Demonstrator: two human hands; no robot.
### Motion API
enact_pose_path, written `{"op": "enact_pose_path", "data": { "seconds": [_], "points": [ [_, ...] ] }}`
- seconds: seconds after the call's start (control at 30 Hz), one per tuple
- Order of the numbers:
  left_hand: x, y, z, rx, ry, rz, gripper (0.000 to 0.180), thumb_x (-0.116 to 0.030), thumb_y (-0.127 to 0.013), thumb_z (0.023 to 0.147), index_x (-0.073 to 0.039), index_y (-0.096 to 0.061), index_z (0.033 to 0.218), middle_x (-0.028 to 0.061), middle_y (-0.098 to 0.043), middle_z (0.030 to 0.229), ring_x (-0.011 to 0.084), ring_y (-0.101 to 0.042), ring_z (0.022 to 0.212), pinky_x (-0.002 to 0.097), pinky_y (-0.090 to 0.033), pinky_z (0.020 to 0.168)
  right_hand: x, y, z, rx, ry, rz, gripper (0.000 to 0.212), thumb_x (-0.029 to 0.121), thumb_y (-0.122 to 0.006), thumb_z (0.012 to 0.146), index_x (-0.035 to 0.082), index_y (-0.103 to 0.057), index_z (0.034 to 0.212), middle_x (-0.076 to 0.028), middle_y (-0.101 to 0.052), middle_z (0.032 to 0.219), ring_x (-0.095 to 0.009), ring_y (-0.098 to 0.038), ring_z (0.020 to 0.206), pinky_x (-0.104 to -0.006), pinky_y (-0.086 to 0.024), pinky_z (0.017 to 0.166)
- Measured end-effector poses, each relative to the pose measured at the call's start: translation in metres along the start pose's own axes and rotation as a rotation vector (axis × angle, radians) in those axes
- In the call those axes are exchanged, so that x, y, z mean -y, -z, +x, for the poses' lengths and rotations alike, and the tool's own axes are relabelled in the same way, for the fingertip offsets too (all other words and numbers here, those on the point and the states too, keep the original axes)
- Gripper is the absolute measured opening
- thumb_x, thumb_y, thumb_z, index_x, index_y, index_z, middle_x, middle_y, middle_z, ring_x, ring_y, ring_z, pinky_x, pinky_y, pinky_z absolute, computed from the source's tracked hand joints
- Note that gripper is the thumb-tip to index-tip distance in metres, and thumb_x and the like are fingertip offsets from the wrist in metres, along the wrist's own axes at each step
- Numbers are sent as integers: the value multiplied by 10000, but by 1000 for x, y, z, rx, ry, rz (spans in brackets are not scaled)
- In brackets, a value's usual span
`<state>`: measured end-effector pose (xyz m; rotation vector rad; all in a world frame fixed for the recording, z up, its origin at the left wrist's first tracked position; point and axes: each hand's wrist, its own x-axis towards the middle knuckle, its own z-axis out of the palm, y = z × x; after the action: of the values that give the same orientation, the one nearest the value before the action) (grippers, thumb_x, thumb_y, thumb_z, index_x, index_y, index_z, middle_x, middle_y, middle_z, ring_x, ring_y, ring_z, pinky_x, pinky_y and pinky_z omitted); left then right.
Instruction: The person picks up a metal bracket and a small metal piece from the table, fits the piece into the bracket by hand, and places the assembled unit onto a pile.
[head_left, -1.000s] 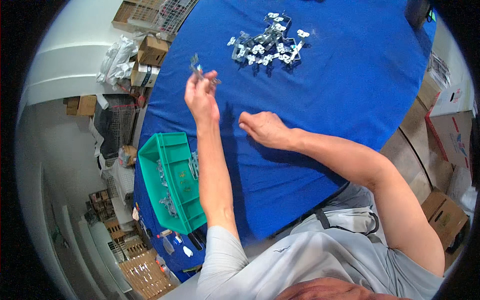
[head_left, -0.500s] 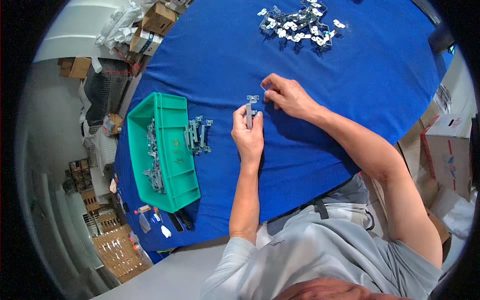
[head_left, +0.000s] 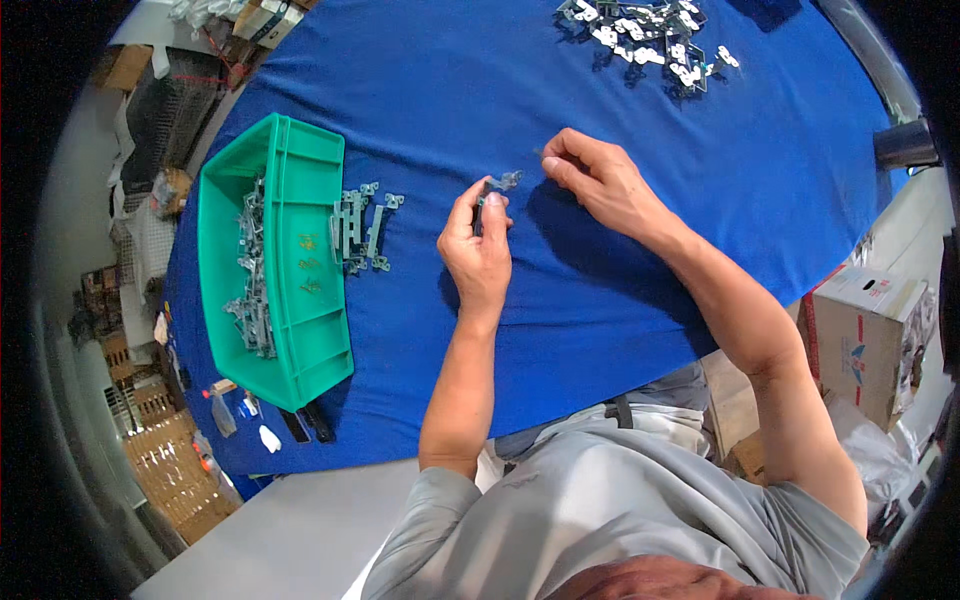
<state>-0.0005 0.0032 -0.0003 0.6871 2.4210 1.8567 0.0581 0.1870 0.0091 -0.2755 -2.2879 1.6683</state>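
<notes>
My left hand (head_left: 480, 248) is closed around a grey metal bracket (head_left: 509, 181). The bracket's flared end sticks out past the fingertips, while its bar is mostly hidden by my thumb and fingers. To the right, apart from it, my right hand (head_left: 607, 182) is raised over the blue cloth with thumb and forefinger pinched. A tiny thin tip shows at that pinch, too small to name. Several similar grey brackets (head_left: 375, 232) lie on the cloth left of my left hand, beside a green plastic bin (head_left: 318, 255).
Grey metal parts (head_left: 251, 280) and a few small brass-coloured pieces (head_left: 309, 263) sit in the bin. A pile of white-ended metal parts (head_left: 650, 38) lies at the far side of the blue cloth (head_left: 430, 90). Cardboard boxes (head_left: 865, 330) stand right of the table.
The bracket in my left hand has tipped from upright to a slant, its bar now mostly covered. My right hand stays pinched near it. The whole view has shifted.
</notes>
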Motion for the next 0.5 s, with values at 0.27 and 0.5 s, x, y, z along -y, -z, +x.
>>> {"op": "enact_pose_path", "data": {
  "seconds": [0.27,0.5],
  "points": [
    [-9,1,1,28,204,-193,275,-132,-575,1012,42,-625,1219,98,-719,957,47,-595,656,181,-476,503,6,-6,-7,121,-42,136,214,198,-623,968,-13,-652,986,-44,-548,659,-84,-487,619,-310,-408,547],
    [-6,-2,0,49,196,-202,252,-139,-595,1006,29,-641,1189,94,-721,956,35,-584,649,177,-463,498,3,-7,-9,126,0,45,209,195,-626,962,-12,-659,966,-82,-570,645,-121,-515,602,-327,-429,554]
  ]
}}
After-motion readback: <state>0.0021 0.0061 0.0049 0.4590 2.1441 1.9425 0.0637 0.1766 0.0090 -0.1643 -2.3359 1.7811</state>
